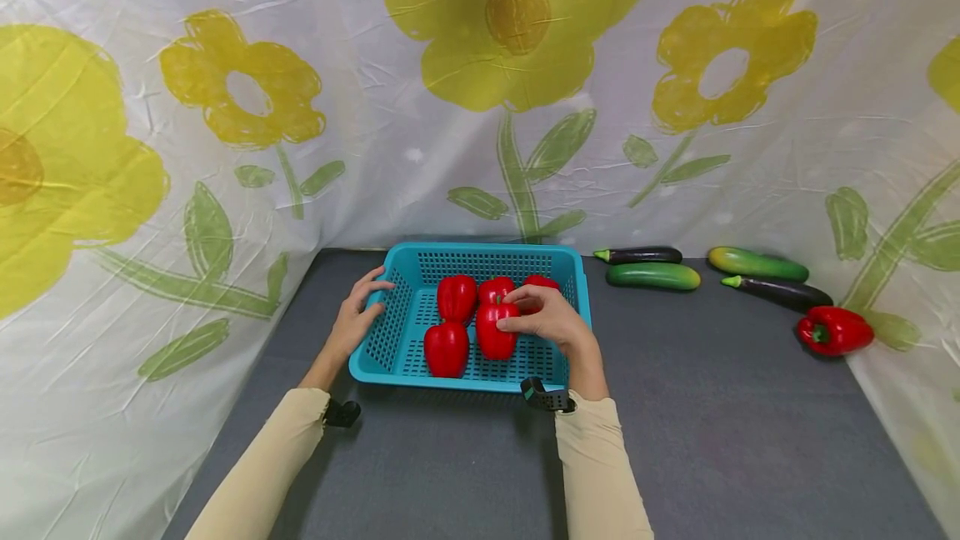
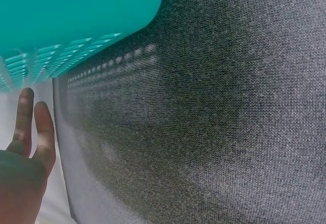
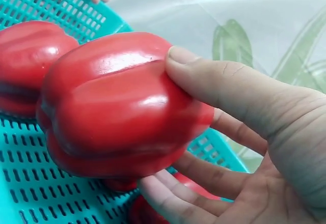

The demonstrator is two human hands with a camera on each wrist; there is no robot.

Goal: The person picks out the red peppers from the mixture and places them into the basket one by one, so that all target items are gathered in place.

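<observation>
My right hand point(image 1: 551, 317) grips a red bell pepper point(image 1: 495, 338) over the blue plastic basket point(image 1: 487, 385). In the right wrist view the thumb presses the upper side of this bell pepper point(image 3: 112, 107) and the fingers reach beneath it. Two red bell peppers point(image 1: 457, 298) point(image 1: 446, 350) are left of it in the basket. Behind the held one are two more, a red bell pepper point(image 1: 495, 288) and a partly hidden one point(image 1: 542, 282). At the basket's left rim, my left hand point(image 1: 356, 315) touches the edge with extended fingers; the left wrist view shows these fingers point(image 2: 45, 127) beside the basket wall.
Right of the basket lie an eggplant point(image 1: 645, 255) and a zucchini point(image 1: 652, 276). Farther right are another zucchini point(image 1: 757, 263), another eggplant point(image 1: 783, 292) and a red bell pepper point(image 1: 836, 331) near the edge of the dark tabletop point(image 1: 720, 440). A flowered curtain point(image 1: 360, 148) stands behind.
</observation>
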